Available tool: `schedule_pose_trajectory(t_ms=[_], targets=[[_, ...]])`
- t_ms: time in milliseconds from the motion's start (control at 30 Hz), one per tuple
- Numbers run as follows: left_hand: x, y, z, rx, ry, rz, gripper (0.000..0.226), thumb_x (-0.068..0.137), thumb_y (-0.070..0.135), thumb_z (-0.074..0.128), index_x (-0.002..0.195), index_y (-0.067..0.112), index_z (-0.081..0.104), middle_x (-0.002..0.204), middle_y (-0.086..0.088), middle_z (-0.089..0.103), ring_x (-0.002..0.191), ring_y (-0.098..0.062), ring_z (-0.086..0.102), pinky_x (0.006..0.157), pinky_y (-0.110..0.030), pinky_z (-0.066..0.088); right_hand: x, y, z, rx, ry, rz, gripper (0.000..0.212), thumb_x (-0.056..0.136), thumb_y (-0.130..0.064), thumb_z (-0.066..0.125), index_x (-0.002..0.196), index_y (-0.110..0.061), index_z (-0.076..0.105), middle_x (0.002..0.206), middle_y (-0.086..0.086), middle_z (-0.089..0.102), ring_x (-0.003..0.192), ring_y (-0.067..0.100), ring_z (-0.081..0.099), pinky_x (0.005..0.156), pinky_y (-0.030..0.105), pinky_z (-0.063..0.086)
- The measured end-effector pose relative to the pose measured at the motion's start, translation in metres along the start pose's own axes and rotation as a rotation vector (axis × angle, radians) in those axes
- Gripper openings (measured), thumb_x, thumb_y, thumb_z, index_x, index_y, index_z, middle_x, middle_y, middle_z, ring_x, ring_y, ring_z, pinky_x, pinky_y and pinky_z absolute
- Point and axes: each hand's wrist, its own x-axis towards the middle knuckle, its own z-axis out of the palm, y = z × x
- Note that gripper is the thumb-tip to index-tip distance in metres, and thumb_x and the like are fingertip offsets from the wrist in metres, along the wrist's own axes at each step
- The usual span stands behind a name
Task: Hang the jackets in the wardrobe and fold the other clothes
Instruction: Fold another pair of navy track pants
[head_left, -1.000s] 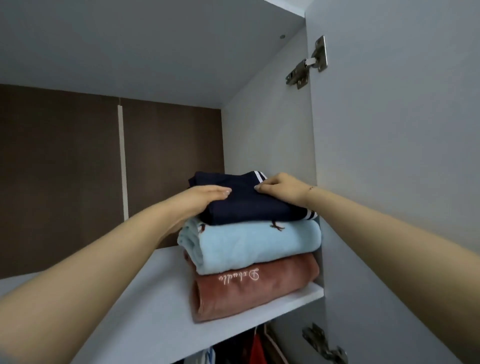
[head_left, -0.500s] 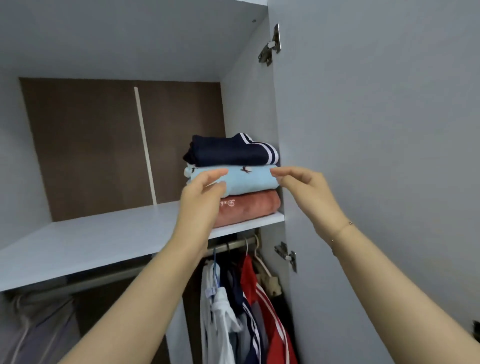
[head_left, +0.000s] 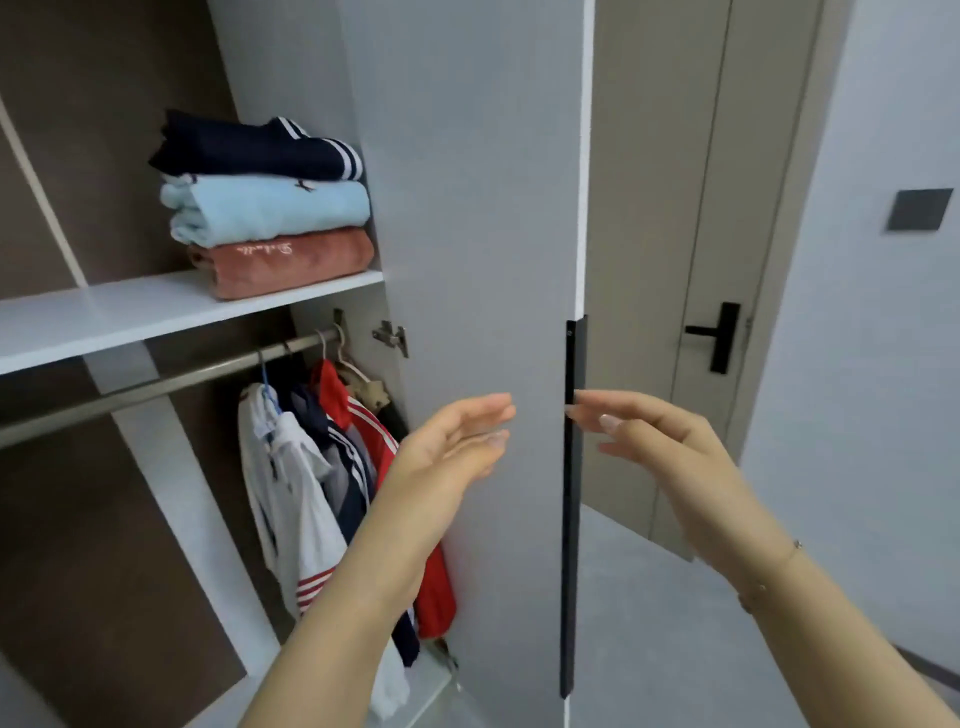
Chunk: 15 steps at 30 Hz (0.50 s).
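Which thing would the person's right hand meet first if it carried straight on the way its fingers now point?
Most likely the long black handle on the edge of the open wardrobe door. The right hand points leftward, fingertips just beside the handle; depth is unclear, so contact cannot be confirmed.

Illegible script on pink garment (head_left: 283, 262)

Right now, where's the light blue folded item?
In the head view, upper left: the light blue folded item lies on the wardrobe shelf, in the middle of the stack, between the navy folded item above and the rust-red one below.
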Motion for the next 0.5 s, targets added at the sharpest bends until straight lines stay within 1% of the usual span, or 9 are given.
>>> schedule_pose_trajectory(t_ms=[100,133,233,333,400,433,500], targets=[[-0.035,-0.023,0.046,-0.03,-0.123,-0.073,0.032,0.095,0.006,0.054,0.117,0.027,0.065,0.114,0.015,0.07,0.111,0.0,0.062,0.098,-0.023,0.047,-0.068,0.019,-0.042,-0.052,0.083,0.126,0.03,0.096,-0.013,0.053,0.109,-0.033,0.072,0.109,-0.013,0.072,0.108,0.003,0.063,0.092,0.028,0.046],[-0.045,-0.029,0.064,-0.045,-0.159,-0.103,0.032,0.095,0.006,0.053,0.116,0.027,0.065,0.114,0.015,0.07,0.111,0.0,0.062,0.097,-0.023,0.047,-0.09,0.024,-0.058,-0.058,0.12,0.168,0.031,0.096,-0.013,0.053,0.108,-0.033,0.072,0.11,-0.013,0.072,0.108,0.004,0.063,0.093,0.029,0.046],[-0.07,-0.041,0.126,-0.07,-0.28,-0.174,0.031,0.096,0.007,0.053,0.115,0.027,0.065,0.113,0.015,0.07,0.109,-0.002,0.063,0.094,-0.023,0.049,-0.152,0.031,-0.109,-0.061,0.247,0.218,0.03,0.096,-0.007,0.051,0.111,-0.024,0.071,0.111,-0.006,0.073,0.112,0.009,0.063,0.102,0.037,0.045],[-0.088,-0.046,0.201,-0.108,-0.41,-0.218,0.029,0.095,0.006,0.053,0.112,0.026,0.066,0.11,0.013,0.072,0.106,-0.003,0.065,0.09,-0.021,0.05,-0.21,0.032,-0.168,-0.044,0.429,0.234,0.03,0.095,-0.002,0.051,0.111,-0.018,0.071,0.109,-0.003,0.073,0.11,0.013,0.065,0.1,0.038,0.047],[-0.099,-0.049,0.261,-0.133,-0.489,-0.245,0.027,0.094,0.006,0.053,0.112,0.023,0.066,0.11,0.011,0.072,0.105,-0.004,0.066,0.092,-0.024,0.049,-0.252,0.032,-0.212,-0.043,0.56,0.24,0.032,0.094,0.002,0.051,0.111,-0.017,0.071,0.109,-0.001,0.074,0.108,0.014,0.065,0.097,0.034,0.049],[-0.104,-0.052,0.286,-0.145,-0.519,-0.253,0.027,0.094,0.006,0.054,0.112,0.021,0.066,0.11,0.01,0.073,0.105,-0.005,0.066,0.092,-0.026,0.049,-0.27,0.034,-0.23,-0.049,0.606,0.248,0.034,0.093,0.004,0.05,0.111,-0.016,0.071,0.108,-0.001,0.074,0.107,0.014,0.066,0.095,0.031,0.05],[-0.123,-0.06,0.354,-0.172,-0.627,-0.292,0.026,0.094,0.005,0.053,0.111,0.02,0.066,0.109,0.009,0.073,0.105,-0.007,0.067,0.092,-0.027,0.049,-0.319,0.038,-0.276,-0.062,0.715,0.279,0.035,0.093,0.006,0.049,0.111,-0.016,0.071,0.106,-0.001,0.074,0.105,0.011,0.067,0.092,0.025,0.05]])
